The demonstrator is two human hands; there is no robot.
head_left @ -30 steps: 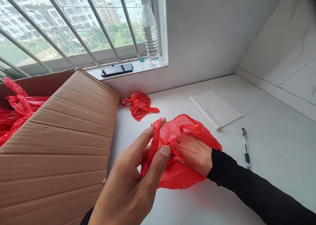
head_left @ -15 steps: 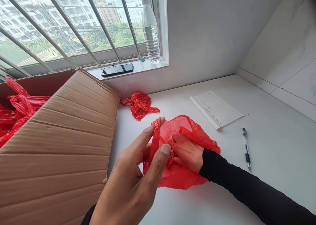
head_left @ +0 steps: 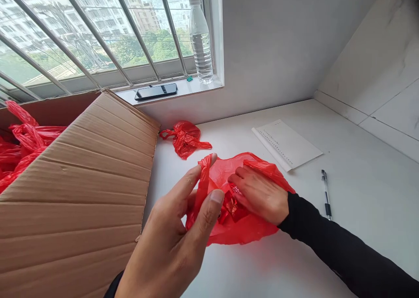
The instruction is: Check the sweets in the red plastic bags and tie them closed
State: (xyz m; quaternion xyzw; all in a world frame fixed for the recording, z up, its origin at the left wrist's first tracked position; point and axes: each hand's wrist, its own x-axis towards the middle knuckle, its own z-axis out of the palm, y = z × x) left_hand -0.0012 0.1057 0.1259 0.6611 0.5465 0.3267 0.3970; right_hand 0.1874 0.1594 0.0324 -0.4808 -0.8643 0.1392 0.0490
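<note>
A thin red plastic bag [head_left: 225, 237] lies opened on the white table. My left hand [head_left: 183, 228] is closed on a bunched handle at the bag's left side, pulling it upright. Inside the bag's mouth is my right hand [head_left: 258, 193], its fingers curled over a shiny red packet [head_left: 236, 189] with pale lettering. Beside those fingers lie other shiny red wrapped pieces [head_left: 231, 208], partly hidden by the bag and my left thumb. The fingertips of my right hand are mostly out of sight.
At left a cardboard box [head_left: 78, 180] holds red plastic bags [head_left: 32, 136]. Behind my hands lies a knotted red bag [head_left: 188, 138]. A printed sheet [head_left: 288, 143] and a pen [head_left: 326, 195] are at right. A phone [head_left: 155, 92] and water bottle [head_left: 201, 45] occupy the sill.
My right hand has shifted slightly to the right and up out of the bag's middle, uncovering more of the shiny red pieces. My left hand keeps its hold on the handle.
</note>
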